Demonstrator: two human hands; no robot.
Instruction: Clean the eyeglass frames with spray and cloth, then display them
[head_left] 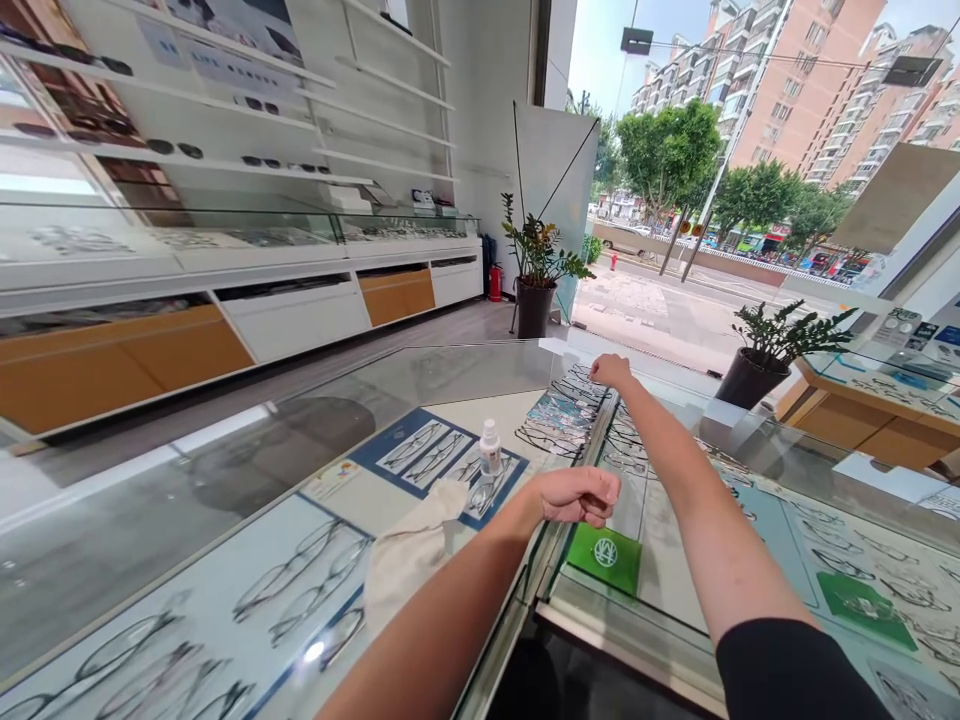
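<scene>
My left hand (579,495) is curled into a loose fist above the metal-edged seam between two glass counters, with nothing showing in it. Below it lies a green cloth (606,560) with a white round logo. My right hand (612,371) reaches to the far end of the counter, beside a row of eyeglasses (574,385). Its fingers are bent together; whatever they hold is too small to make out. A small white spray bottle (490,450) stands on the glass left of my hands, and a crumpled beige cloth (412,545) lies near my left forearm.
Eyeglasses (300,580) lie in the display case on the left, and more frames (847,565) on the right. A potted plant (534,300) stands beyond the counter, another (757,370) by the window. Wall shelves (277,165) hold sunglasses.
</scene>
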